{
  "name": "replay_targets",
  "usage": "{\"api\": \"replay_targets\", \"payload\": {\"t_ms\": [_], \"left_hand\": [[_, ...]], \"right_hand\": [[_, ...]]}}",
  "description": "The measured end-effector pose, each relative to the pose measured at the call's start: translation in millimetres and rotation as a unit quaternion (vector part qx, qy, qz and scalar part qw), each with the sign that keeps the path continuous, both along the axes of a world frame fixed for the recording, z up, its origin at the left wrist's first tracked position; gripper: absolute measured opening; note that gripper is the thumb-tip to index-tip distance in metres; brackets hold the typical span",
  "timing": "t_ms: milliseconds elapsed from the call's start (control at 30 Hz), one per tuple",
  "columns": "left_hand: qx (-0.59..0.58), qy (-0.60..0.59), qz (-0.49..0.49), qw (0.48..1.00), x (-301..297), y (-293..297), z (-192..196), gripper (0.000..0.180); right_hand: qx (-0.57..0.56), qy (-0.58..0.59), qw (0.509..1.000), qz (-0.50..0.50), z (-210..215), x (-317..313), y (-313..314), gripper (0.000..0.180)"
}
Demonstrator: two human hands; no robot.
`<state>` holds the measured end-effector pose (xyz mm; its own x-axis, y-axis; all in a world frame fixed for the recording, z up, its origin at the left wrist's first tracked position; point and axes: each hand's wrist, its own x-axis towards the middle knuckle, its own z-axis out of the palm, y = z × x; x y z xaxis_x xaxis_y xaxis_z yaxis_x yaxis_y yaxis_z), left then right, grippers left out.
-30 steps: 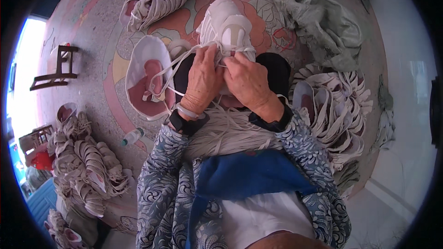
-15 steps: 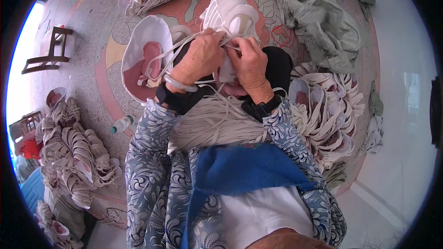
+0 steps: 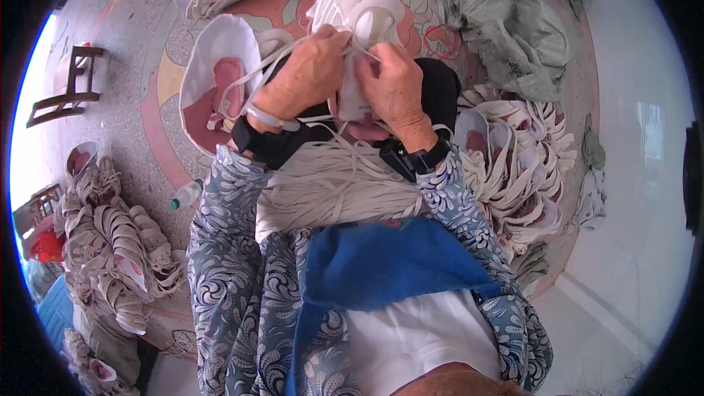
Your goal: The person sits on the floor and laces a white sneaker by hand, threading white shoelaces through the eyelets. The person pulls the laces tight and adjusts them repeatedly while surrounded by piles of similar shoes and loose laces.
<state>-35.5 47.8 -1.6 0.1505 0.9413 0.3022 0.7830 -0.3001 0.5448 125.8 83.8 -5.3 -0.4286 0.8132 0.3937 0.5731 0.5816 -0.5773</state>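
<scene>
Head view: both hands (image 3: pixel 352 81) pinch white lace (image 3: pixel 293 55).

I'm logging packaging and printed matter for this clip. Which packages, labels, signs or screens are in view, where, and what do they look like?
Plastic bottle: lying on the floor left of the person's left sleeve; small, clear, green cap; label not discernible.
No signs or screens show.

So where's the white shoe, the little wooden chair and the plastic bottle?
white shoe (image 3: pixel 363 0), head view, on its toe end above the hands.
little wooden chair (image 3: pixel 67 95), head view, on its frame at the left edge.
plastic bottle (image 3: pixel 186 195), head view, on its clear body by the left sleeve.
</scene>
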Motion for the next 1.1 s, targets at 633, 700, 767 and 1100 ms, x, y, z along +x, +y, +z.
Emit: {"api": "replay_targets", "payload": {"t_ms": [633,700,767,1100], "left_hand": [[0.015,-0.050,0.046,0.998,6.1,12.2,4.5,0.024],[0.004,-0.044,0.044,0.998,2.5,12.4,1.7,0.026],[0.001,-0.057,0.051,0.997,-2.3,15.9,-5.9,0.025],[-0.129,-0.193,0.053,0.971,-17.6,11.0,0.7,0.021]], "right_hand": [[0.047,-0.021,0.999,-0.008,-3.2,-2.7,17.6,0.022],[0.038,-0.014,0.999,0.010,-1.2,-0.9,15.7,0.024],[0.016,-0.045,0.999,0.016,2.6,-0.7,12.3,0.024],[0.085,-0.045,0.995,0.017,-11.4,-6.0,5.4,0.020]]}}
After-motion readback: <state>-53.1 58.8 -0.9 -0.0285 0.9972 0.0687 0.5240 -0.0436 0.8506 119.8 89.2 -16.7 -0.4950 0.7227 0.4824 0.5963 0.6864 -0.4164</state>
